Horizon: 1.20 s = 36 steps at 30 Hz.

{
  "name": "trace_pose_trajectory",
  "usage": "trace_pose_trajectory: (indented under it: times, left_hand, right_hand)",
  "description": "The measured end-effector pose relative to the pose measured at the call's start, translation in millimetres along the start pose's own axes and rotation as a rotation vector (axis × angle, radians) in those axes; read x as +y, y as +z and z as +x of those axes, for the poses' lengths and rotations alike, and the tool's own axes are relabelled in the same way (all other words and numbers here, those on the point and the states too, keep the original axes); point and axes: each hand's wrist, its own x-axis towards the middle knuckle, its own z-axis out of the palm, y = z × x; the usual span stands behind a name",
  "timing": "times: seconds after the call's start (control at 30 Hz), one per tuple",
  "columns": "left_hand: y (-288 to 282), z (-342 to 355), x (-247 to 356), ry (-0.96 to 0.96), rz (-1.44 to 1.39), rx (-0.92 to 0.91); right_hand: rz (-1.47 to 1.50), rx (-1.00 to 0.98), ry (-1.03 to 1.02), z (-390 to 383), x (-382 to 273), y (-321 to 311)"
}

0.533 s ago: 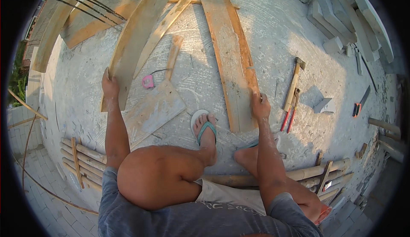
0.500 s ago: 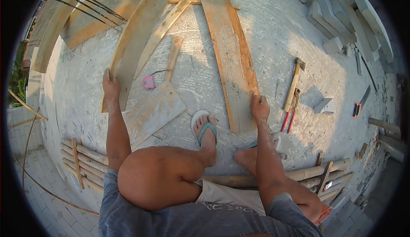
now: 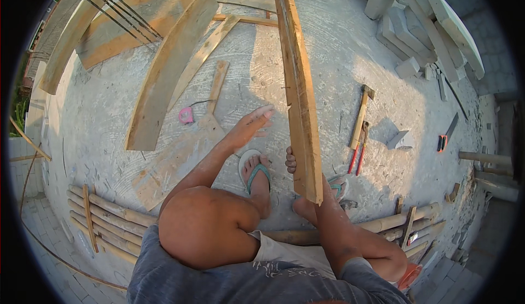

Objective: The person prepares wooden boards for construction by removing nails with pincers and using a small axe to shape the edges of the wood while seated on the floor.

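Note:
My right hand (image 3: 291,160) is wrapped round the lower part of a long board (image 3: 301,112), which is raised and tipped on edge, with nail points along it. My left hand (image 3: 251,124) is open in the air just left of that board, fingers extended and empty. The wide plank (image 3: 169,71) lies at the left. Near it are a narrow batten (image 3: 219,82) and a pink tape measure (image 3: 186,114). Right of the held board lie a hatchet (image 3: 360,115), red-handled pliers (image 3: 355,155), a saw (image 3: 447,132) and a grey block fragment (image 3: 400,140).
Grey blocks (image 3: 410,36) are stacked at the upper right. Bamboo poles (image 3: 106,216) lie along the lower edge around my legs. More boards and panels (image 3: 109,30), with steel rods (image 3: 115,14) over them, are at the upper left.
My left hand has let go of the left plank and moved right toward the other board. My right hand has lifted that board and turned it on edge. The view has shifted slightly.

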Motion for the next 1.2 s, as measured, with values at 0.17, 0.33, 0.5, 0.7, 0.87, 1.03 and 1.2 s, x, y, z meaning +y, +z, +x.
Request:
trace_pose_trajectory:
  times: [0.17,0.33,0.5,0.7,0.87,1.03,1.2]
  left_hand:
    - [34,7,-6,0.174,0.161,-0.158]
    - [44,3,8,0.019,0.041,-0.126]
    - [19,26,3,-0.089,-0.222,0.034]
    - [-8,68,-13,-0.007,-0.406,0.169]
    - [-41,95,-31,0.061,-0.443,0.206]
    - [-30,84,-9,0.164,-0.535,0.161]
    - [-46,56,36,0.199,-0.314,0.103]
  right_hand:
    - [0.041,0.016,-0.019,11,22,21]
    - [-0.485,0.699,-0.135,5,18,49]
    - [-0.881,1.162,-0.256,7,5,65]
    - [-1.156,1.336,-0.304,-5,-1,57]
    - [-1.324,1.431,-0.321,-9,4,96]
    - [-1.208,1.517,-0.481,-21,27,71]
    - [-1.194,1.332,-0.813,-19,39,76]
